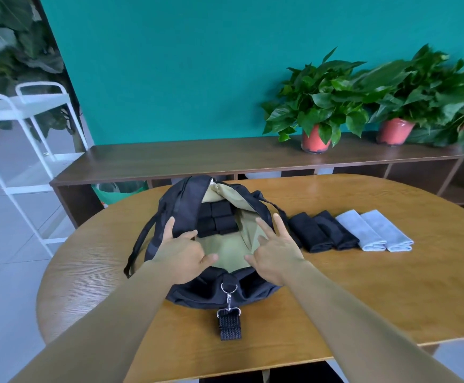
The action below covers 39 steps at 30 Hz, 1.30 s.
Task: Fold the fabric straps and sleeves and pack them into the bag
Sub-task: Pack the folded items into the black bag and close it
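Bag (197, 295) mouth-up on table (363, 286), long axis near to far

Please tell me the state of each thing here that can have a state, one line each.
bag: unzipped, mouth wide open
black pieces: folded, packed in the bag
black sleeves: folded, on the table, unpacked
grey sleeves: folded, on the table, unpacked
strap clip: hooked to the bag
left hand: open, at the bag's left rim
right hand: open, fingers spread, at the right rim

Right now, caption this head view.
Left hand, right hand rest on open black fabric bag; four folded black and grey sleeves beside.
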Motion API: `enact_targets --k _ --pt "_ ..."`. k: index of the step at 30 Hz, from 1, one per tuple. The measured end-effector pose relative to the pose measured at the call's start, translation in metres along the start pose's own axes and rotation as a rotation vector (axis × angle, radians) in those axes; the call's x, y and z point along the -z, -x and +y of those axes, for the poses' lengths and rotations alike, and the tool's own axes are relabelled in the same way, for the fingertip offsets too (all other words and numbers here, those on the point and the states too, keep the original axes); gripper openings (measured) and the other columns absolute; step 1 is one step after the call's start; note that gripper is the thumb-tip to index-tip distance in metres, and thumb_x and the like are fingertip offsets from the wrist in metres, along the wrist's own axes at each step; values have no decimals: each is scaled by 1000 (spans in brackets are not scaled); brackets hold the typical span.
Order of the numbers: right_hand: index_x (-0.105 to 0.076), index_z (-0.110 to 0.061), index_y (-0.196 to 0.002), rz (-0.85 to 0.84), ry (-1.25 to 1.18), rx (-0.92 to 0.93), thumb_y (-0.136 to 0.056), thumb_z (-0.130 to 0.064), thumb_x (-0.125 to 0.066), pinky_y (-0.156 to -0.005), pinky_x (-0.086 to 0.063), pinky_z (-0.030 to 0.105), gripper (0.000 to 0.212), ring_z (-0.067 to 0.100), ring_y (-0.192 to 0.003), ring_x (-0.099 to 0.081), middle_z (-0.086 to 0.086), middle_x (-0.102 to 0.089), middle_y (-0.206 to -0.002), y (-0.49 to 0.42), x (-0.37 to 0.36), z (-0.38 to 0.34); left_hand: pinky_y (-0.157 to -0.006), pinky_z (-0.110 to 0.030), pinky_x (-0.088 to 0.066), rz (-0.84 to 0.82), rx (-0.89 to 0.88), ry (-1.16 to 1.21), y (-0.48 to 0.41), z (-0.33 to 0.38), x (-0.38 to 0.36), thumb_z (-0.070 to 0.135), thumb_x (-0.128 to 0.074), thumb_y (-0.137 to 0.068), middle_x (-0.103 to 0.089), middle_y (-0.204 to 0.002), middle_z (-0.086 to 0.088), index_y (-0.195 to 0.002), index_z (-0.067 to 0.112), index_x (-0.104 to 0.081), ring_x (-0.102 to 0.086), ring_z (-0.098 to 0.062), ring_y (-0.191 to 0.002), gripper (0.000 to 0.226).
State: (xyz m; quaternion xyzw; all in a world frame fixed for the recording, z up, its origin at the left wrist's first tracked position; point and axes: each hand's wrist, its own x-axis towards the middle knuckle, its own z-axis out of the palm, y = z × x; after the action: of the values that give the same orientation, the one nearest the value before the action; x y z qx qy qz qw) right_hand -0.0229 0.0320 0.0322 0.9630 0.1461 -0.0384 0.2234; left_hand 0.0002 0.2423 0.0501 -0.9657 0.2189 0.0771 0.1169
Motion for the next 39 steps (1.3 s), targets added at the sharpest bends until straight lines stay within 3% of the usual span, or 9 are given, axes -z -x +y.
enact_targets --k 7,10,13,17,19,22,28,33,39 --pt "-57 -23 -126 10 -46 -43 -104 -39 -11 -102 25 63 54 37 -143 15 19 -45 -139 1 1 1 -108 -60 21 -4 10 -65 -2 5 -1 55 -12 -100 -64 -115 13 -72 25 -61 -10 -11 -147 64" --pt "-55 -24 -127 112 -116 -34 -103 -39 -12 -106 23 61 52 33 -145 12 16 -41 -143 5 8 3 -108 -60 22 96 3 -52 -4 14 10 53 -13 -100 -51 -138 12 -103 28 -70 -5 -12 -147 63" --pt "-64 -17 -115 327 -233 -80 -101 -42 -13 -113 12 55 59 26 -146 -5 7 -49 -139 11 11 15 -111 -56 17 250 -31 17 -11 29 24 49 -13 -102 -38 -150 10 -119 36 -62 -6 -11 -147 53" --pt "-70 -15 -86 582 -239 -163 -88 -24 -48 -113 -8 55 24 27 -132 -40 3 -68 -105 24 -15 45 -114 -47 9 349 -120 72 -27 63 41 42 -21 -103 -35 -151 12 -126 32 -56 -9 -9 -146 43" --pt "-70 -14 -95 502 -233 -246 -86 -20 -50 -113 -9 56 22 28 -133 -38 4 -67 -109 34 -31 60 -114 -46 6 377 -145 75 -35 81 48 38 -21 -104 -38 -149 13 -128 30 -53 -11 -9 -146 41" --pt "-53 -15 -127 218 -258 -361 -91 -22 -41 -114 -1 54 38 26 -140 -25 5 -54 -132 40 -54 77 -114 -45 6 397 -151 79 -45 101 55 34 -23 -104 -35 -151 10 -138 28 -45 -11 -9 -146 41" --pt "-18 -11 -148 -5 -410 -363 -90 -18 -47 -113 -6 54 65 27 -139 -20 8 -34 -146 15 -89 93 -114 -46 8 357 -150 70 -58 121 54 30 -21 -105 -31 -154 8 -147 25 -31 -9 -10 -147 43" --pt "-45 -18 -128 49 -479 -326 -91 -21 -44 -113 -13 49 37 23 -128 -34 3 -47 -132 24 -103 97 -114 -46 10 337 -140 56 -65 133 52 28 -21 -105 -30 -155 8 -148 26 -28 -10 -10 -147 44" --pt "-65 -20 -104 209 -509 -299 -94 -21 -38 -108 -19 33 29 14 -132 -37 -4 -65 -112 77 -120 108 -115 -44 10 357 -251 70 -78 178 46 24 -25 -105 -32 -154 7 -145 24 -35 -12 -9 -146 41"
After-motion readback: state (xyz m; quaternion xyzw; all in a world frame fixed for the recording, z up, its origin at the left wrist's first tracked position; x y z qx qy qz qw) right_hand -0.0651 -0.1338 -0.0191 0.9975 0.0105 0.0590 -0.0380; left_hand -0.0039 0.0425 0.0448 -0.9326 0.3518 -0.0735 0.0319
